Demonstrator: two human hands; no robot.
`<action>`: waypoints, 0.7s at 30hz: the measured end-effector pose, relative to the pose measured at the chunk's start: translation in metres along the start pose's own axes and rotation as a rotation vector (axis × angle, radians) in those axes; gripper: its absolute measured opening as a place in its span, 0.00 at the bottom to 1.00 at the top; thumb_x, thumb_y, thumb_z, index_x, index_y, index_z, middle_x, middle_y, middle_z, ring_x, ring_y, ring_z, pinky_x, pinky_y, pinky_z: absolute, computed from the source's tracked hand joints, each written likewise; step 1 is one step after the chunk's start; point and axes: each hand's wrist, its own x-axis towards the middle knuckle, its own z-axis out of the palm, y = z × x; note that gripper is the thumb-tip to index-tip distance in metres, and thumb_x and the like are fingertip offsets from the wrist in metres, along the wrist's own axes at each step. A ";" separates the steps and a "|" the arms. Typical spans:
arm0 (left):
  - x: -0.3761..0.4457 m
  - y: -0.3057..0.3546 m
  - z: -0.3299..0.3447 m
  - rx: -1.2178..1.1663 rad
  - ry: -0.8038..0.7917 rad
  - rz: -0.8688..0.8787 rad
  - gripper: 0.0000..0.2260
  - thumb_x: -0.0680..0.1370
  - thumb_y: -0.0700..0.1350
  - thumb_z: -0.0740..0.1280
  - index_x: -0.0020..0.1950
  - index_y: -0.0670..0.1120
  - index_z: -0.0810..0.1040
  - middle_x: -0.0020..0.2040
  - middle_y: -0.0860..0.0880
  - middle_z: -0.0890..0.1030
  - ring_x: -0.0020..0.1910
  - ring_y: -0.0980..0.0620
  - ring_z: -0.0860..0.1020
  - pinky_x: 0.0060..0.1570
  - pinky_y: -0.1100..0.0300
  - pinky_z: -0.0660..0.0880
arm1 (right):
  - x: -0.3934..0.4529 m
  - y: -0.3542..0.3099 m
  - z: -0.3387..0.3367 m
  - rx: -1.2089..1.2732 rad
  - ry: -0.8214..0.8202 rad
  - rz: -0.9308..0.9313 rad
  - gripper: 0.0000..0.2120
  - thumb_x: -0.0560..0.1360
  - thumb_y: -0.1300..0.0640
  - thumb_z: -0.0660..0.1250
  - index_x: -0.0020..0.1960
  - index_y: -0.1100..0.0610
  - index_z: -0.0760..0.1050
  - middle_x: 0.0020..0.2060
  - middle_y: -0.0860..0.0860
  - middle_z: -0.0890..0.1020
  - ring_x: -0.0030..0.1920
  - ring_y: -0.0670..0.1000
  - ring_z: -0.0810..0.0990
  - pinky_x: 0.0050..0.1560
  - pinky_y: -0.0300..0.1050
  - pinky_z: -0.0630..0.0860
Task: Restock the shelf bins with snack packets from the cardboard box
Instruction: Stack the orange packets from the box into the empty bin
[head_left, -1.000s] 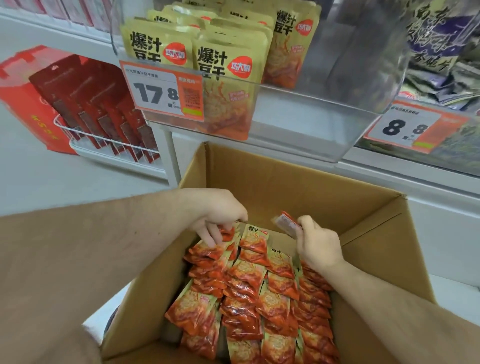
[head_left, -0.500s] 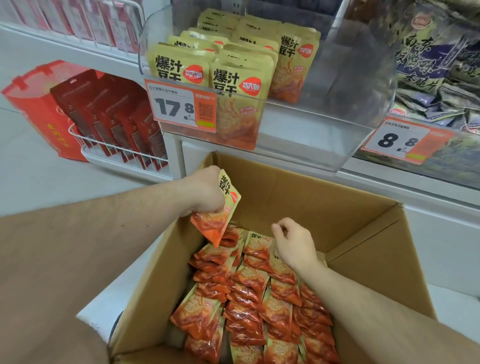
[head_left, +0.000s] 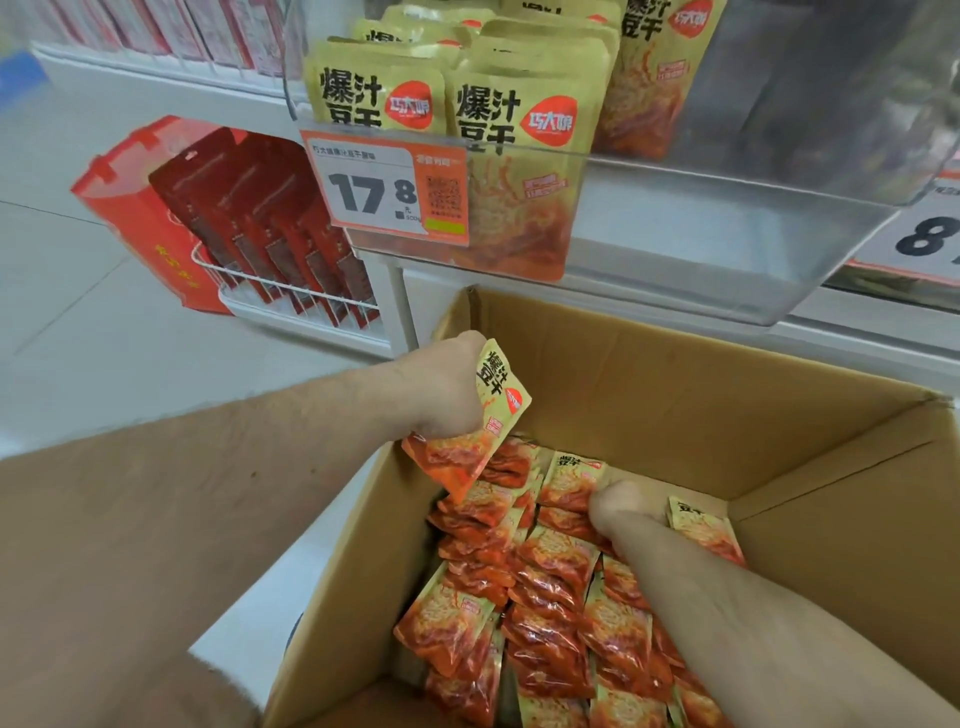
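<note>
While the left hand (head_left: 447, 389) grips one yellow-and-orange snack packet (head_left: 475, 423), fingers curled round its upper part, above the near-left inner wall of the cardboard box (head_left: 649, 395), the right hand (head_left: 621, 506) reaches down among the packed packets (head_left: 550, 587); whether its fingers hold anything cannot be told. The held packet hangs tilted, its lower corner just over the top layer. Open room lies between the box's far rim and the clear shelf bin (head_left: 675, 249) above, whose right half stands bare beside upright packets. A price label (head_left: 387, 189) marks the bin's front edge.
</note>
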 end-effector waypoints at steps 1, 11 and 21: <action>0.001 0.000 -0.001 -0.035 -0.016 -0.008 0.24 0.78 0.36 0.67 0.70 0.47 0.63 0.58 0.45 0.77 0.53 0.45 0.77 0.46 0.52 0.79 | -0.003 0.001 -0.002 0.029 0.011 -0.003 0.12 0.80 0.58 0.60 0.45 0.62 0.78 0.48 0.59 0.84 0.49 0.59 0.83 0.43 0.46 0.78; -0.009 -0.001 -0.005 -0.543 -0.144 -0.104 0.11 0.77 0.28 0.59 0.56 0.39 0.73 0.54 0.41 0.81 0.50 0.45 0.80 0.44 0.54 0.76 | -0.118 0.024 -0.054 0.388 0.192 -0.211 0.11 0.81 0.56 0.59 0.46 0.57 0.78 0.44 0.56 0.84 0.43 0.56 0.81 0.43 0.47 0.76; -0.044 0.029 -0.003 -1.028 -0.243 -0.070 0.14 0.83 0.46 0.58 0.60 0.40 0.78 0.53 0.39 0.85 0.50 0.40 0.84 0.53 0.44 0.80 | -0.213 0.001 -0.080 0.606 0.205 -0.391 0.11 0.81 0.62 0.57 0.44 0.60 0.75 0.36 0.55 0.78 0.35 0.53 0.74 0.36 0.46 0.70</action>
